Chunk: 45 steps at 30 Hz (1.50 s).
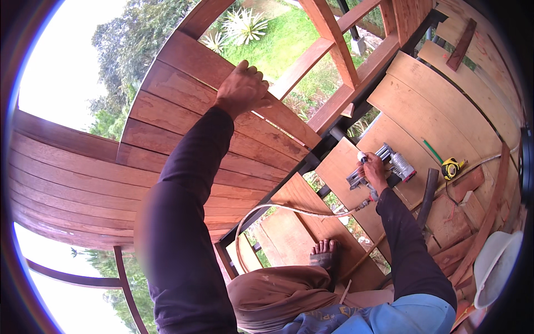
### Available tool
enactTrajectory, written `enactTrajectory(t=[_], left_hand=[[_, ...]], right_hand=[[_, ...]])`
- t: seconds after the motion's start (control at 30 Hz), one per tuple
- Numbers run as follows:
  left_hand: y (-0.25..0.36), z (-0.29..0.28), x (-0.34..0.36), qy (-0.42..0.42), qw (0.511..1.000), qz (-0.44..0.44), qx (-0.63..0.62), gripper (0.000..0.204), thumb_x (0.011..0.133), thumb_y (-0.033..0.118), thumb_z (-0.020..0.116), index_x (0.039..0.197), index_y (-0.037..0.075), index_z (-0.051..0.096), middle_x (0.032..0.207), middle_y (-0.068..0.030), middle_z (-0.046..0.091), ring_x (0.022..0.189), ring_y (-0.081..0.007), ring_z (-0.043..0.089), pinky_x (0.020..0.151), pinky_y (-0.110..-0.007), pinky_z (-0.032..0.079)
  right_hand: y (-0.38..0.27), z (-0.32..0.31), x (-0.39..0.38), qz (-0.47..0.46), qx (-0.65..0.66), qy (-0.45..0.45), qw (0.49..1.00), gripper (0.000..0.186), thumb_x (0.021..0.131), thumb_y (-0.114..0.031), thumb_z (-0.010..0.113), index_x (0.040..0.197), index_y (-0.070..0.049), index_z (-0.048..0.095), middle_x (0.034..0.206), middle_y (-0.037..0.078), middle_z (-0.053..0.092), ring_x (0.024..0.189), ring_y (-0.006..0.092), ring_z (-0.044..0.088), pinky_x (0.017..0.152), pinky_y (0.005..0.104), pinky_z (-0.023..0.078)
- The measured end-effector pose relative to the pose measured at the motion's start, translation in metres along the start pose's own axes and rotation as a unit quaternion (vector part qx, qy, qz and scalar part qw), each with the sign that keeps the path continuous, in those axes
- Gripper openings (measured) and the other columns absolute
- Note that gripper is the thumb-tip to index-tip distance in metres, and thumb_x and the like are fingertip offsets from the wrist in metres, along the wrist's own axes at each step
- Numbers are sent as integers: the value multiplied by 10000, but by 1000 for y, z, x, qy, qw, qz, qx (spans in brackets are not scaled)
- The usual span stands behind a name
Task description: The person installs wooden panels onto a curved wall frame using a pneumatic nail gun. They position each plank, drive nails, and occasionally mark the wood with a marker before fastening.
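Note:
My left hand (242, 91) reaches up and forward, its fingers curled over the upper edge of a reddish-brown board (200, 62). That board tops a curved wall of wooden planks (161, 114). Low on the right, my right hand (374, 170) is closed around a silver nail gun (401, 167) at the plank floor. A small white-ended dark piece (362, 157) shows by its fingers; whether it belongs to the tool I cannot tell. An air hose (300, 210) joins the nail gun near my wrist.
A yellow tape measure (451, 168) and a green pencil (433, 151) lie right of the nail gun. Loose wood offcuts (453, 228) and a white hard hat (497, 267) are at the right. Gaps open between floor planks (283, 234). Ahead stands a wooden frame (334, 47).

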<state>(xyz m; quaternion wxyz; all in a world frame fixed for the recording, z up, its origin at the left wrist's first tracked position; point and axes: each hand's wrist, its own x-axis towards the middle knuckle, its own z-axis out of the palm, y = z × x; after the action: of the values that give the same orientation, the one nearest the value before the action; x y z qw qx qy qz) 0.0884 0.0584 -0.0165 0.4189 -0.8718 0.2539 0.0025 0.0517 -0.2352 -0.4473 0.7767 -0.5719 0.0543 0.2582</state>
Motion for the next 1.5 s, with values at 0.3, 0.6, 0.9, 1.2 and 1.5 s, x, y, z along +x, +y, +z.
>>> enactTrajectory(t=[0.3,0.6,0.9,1.2,1.5], left_hand=[[0,3,0,9,1000,7,15,478,856,608,633,939,147,724,916,-24,665,984,-190,593,959,-368,375],[1,3,-1,11,1000,3,18,458,837,579,678,932,133,723,897,-27,653,959,-190,597,959,-371,389],[1,2,-1,13,1000,5,14,469,847,599,652,944,145,718,907,-22,657,976,-184,593,962,-367,380],[1,2,2,7,1000,6,24,458,851,594,653,917,146,723,881,-23,662,956,-185,602,947,-363,383],[2,4,2,10,1000,8,4,482,854,582,671,941,112,734,896,-47,662,956,-199,610,998,-390,389]], right_hand=[[0,2,1,-1,-19,15,1000,177,979,-108,533,1076,-4,638,792,62,674,552,132,648,465,278,541],[-1,3,0,2,-27,18,999,177,990,-123,544,1077,3,634,799,64,680,557,135,653,461,276,534],[-6,4,-4,-3,-28,14,999,169,956,-52,512,1065,6,627,795,71,673,557,137,654,459,276,538],[2,1,1,-9,-41,17,999,164,978,-92,518,1059,-6,632,802,63,673,570,135,659,463,275,541],[1,-1,-1,-15,-55,12,998,174,973,-85,506,1047,-12,645,785,55,673,575,130,663,470,276,547]])
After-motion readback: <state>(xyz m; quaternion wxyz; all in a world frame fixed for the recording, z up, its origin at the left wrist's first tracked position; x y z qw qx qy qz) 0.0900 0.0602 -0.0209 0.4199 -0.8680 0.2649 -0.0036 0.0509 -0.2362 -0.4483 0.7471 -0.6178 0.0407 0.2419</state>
